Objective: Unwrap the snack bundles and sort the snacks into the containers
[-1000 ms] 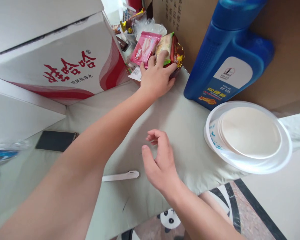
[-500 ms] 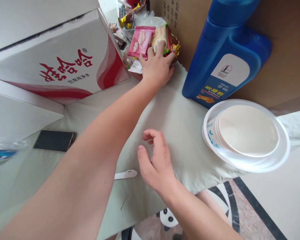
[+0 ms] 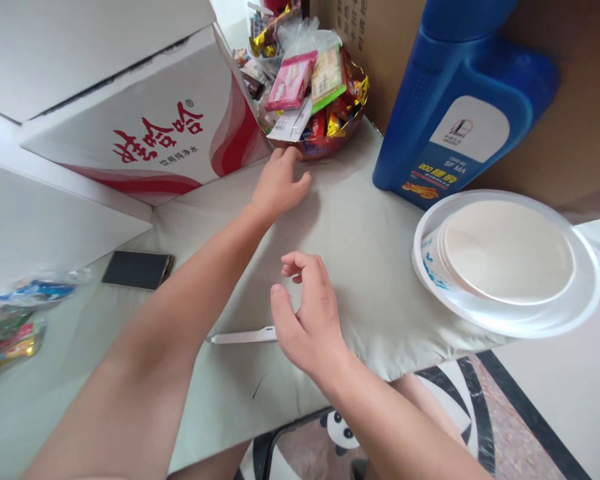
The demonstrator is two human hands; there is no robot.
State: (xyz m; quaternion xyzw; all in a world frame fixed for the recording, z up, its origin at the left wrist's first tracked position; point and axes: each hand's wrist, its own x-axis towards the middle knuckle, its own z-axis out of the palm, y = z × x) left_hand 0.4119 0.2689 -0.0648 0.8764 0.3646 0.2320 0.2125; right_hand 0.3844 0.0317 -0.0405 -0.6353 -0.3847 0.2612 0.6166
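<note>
Bare forearms run unsleeved to the left hand (image 3: pixel 280 187) and right hand (image 3: pixel 307 323), both bare.

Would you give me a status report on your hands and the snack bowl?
Left hand empty, fingers at snack bowl, near side. Right hand empty, loosely curled above cloth, by white utensil. Blue jug clear, right of bowl.

The left hand (image 3: pixel 279 183) lies open on the pale cloth (image 3: pixel 360 220), fingertips just at the snack bowl (image 3: pixel 325 143), while the right hand (image 3: pixel 307 317) hovers half curled just beside a white plastic utensil (image 3: pixel 240 337), with a blue jug (image 3: pixel 460 100) and stacked plates (image 3: pixel 505 267) to the right.
</note>
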